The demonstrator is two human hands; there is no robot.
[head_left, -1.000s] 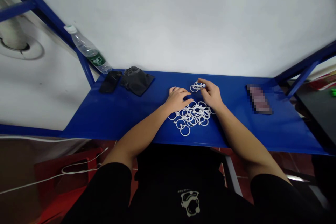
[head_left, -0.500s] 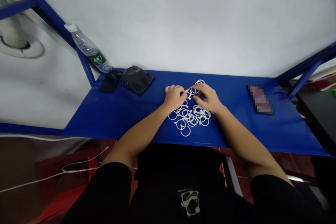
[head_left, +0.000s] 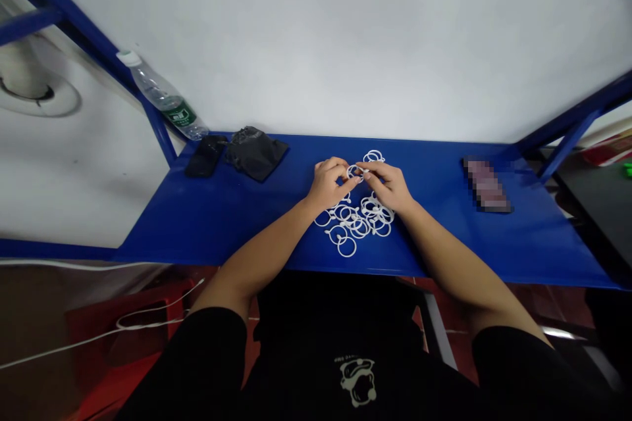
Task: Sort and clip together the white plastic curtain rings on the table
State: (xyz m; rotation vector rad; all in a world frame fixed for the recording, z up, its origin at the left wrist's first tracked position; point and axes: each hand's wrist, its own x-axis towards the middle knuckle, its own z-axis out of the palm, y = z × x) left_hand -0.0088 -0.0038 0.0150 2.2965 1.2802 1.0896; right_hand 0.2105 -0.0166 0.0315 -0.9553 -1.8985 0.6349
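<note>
Against one white wall, one blue tabletop bears a ring pile, too tangled to be counted. Just beyond the pile, at least one white ring is pinched by two hands, left hand and right hand, both partly curled. Farther beyond it, about two loose rings are seen; left of it, one bottle and one black pouch.

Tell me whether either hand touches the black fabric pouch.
No, the left hand and right hand hold white plastic rings, while the black fabric pouch lies apart.
</note>
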